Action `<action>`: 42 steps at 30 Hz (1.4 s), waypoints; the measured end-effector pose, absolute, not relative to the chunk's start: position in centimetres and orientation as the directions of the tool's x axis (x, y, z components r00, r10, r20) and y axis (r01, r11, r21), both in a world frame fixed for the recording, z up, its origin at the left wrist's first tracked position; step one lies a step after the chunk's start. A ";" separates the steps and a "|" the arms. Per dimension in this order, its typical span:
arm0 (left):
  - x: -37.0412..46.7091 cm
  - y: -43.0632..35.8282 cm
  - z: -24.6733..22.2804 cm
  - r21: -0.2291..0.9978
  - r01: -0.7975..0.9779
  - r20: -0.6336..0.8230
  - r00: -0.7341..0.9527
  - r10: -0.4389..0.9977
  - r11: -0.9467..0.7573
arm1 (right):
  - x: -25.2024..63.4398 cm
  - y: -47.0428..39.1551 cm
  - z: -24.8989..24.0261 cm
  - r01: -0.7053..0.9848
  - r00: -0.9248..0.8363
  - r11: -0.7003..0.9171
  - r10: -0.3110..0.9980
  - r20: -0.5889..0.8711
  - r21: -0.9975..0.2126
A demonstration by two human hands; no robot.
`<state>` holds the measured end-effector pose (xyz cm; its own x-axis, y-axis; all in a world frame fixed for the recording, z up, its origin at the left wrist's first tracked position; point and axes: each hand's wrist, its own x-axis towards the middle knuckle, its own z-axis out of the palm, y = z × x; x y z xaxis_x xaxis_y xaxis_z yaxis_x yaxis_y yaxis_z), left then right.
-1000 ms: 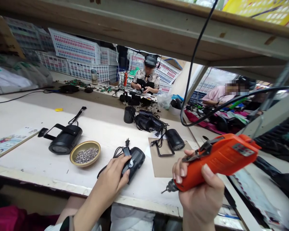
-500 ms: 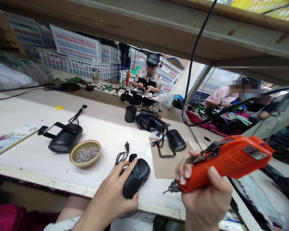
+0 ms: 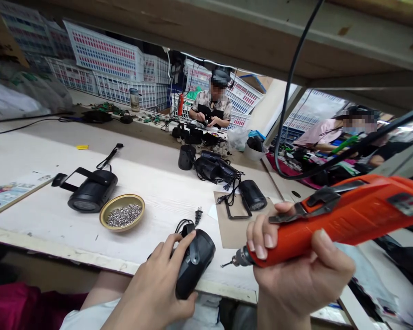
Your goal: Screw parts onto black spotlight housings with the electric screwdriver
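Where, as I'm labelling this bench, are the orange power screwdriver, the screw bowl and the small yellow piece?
Orange power screwdriver (image 3: 358,220): head view, side of its body.
Screw bowl (image 3: 114,204): head view, bare inner wall.
Yellow piece (image 3: 83,147): head view, its top.

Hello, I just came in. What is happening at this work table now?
The left hand steadies a black cylindrical lamp housing at the table's near edge. The right hand holds an orange power screwdriver, its bit pointing toward the housing but not touching it. A bowl of screws sits to the left, beside another black unit. Across the table, a person works on something small.
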<state>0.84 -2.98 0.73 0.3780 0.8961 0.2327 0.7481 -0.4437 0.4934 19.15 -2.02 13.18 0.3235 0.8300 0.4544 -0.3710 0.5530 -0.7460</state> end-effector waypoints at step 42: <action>-0.4 -4.6 -2.0 0.249 0.657 0.595 0.477 0.648 -0.712 | 19.4 -1.4 12.6 -0.325 0.340 0.559 0.822 0.458 -0.763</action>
